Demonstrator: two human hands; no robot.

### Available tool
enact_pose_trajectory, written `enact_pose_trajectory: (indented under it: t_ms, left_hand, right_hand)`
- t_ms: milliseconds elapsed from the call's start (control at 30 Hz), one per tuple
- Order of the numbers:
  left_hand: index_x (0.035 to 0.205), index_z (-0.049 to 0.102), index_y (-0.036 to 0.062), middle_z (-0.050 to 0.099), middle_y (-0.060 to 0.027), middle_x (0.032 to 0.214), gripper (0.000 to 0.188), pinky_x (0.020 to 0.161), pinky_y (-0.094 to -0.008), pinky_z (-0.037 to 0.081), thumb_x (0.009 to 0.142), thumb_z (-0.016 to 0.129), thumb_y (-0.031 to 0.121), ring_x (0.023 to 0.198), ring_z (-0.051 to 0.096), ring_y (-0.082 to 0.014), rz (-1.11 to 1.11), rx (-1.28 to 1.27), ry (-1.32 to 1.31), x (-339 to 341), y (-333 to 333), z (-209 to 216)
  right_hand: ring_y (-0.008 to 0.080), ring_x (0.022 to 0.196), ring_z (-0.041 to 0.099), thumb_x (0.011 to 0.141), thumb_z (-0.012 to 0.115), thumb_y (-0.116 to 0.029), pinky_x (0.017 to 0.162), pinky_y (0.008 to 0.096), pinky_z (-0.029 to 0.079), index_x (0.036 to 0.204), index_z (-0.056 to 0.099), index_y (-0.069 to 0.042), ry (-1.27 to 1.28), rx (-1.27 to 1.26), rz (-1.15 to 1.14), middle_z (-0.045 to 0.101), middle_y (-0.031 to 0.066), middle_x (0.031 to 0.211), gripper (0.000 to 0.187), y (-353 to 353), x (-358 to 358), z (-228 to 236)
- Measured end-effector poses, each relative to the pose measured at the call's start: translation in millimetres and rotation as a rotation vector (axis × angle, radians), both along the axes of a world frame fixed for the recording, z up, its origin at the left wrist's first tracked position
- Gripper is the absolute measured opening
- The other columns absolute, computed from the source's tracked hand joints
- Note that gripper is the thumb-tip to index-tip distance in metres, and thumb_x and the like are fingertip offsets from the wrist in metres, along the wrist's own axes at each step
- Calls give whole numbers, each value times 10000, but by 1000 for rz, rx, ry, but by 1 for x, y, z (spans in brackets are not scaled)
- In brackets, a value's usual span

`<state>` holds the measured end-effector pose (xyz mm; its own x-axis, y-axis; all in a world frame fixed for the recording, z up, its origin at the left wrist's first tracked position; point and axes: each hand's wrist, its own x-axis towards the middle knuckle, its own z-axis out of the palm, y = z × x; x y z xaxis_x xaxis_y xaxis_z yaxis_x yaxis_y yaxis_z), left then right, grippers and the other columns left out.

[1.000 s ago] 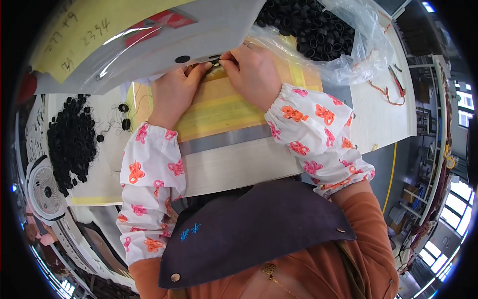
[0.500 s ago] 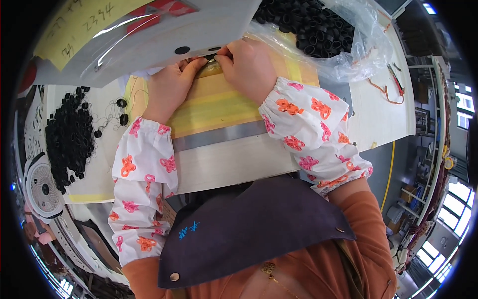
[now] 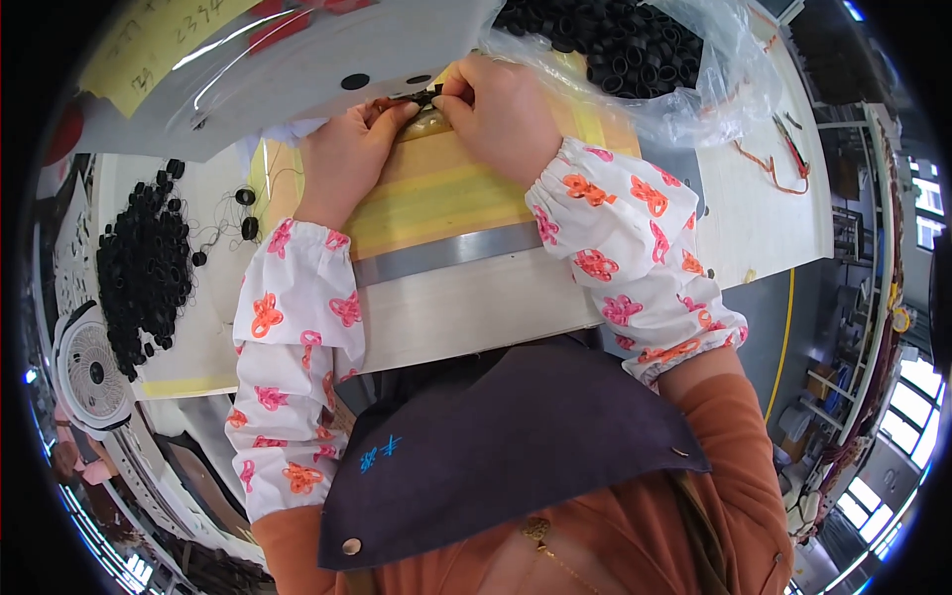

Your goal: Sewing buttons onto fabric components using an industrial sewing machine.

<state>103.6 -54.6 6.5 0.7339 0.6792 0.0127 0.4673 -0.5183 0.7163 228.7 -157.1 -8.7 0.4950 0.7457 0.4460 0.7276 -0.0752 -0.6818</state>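
Note:
My left hand (image 3: 349, 157) and my right hand (image 3: 504, 111) meet under the white head of a sewing machine (image 3: 297, 84). Thumb and fingers of each are pinched on a small black piece (image 3: 424, 97), one hand on either side of it. It looks like one of the black loops lying around, but my fingers and the machine hide most of its shape. Both wrists hover above yellow and tan tape (image 3: 446, 203) covering the machine bed. Whether the needle touches the piece cannot be seen.
A heap of black loops joined by threads (image 3: 144, 268) lies at the left. Back right, a clear plastic bag (image 3: 739, 74) holds many black loops (image 3: 645, 59). Red-handled snips (image 3: 792, 149) and an orange cord (image 3: 769, 177) lie farther right. A white fan (image 3: 94, 372) stands at the left edge.
The view has shifted slightly. Both hands stay pinched on the black piece at the machine, with only a small shift of the fingers.

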Motion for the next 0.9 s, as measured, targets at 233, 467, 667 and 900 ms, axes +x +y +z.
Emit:
enact_pose_trajectory:
  t_ms: [233,467,667,900]
  left_hand:
    - [827,652,58,581,-28,565,265,497,-251,385,778,583,309,492,509,-103,9,18,41,0,1,4]
    - [733,613,52,564,-69,556,221,471,-261,375,778,601,267,477,522,-145,-47,158,-174,-13,-9,0]
    - [706,579,15,526,-39,501,177,448,-245,366,787,618,169,440,458,-76,168,230,-113,-101,26,-9]
    - [801,616,-2,559,-72,606,152,530,-259,399,780,618,149,539,491,-105,275,107,-286,-91,27,7]
  right_hand:
    - [230,513,552,680,636,-56,485,304,437,701,541,-8,24,1,9,565,105,595,109,1,0,-1]
    - [229,544,561,696,628,-72,499,304,442,734,553,-11,6,-22,89,572,107,631,105,-10,-5,6]
    - [219,573,565,703,617,-92,531,310,451,740,576,-33,-319,-17,-50,565,85,681,81,-35,42,40]
    - [265,743,583,722,615,-146,631,362,467,860,577,-71,-615,-226,-171,592,74,792,161,-29,112,38]
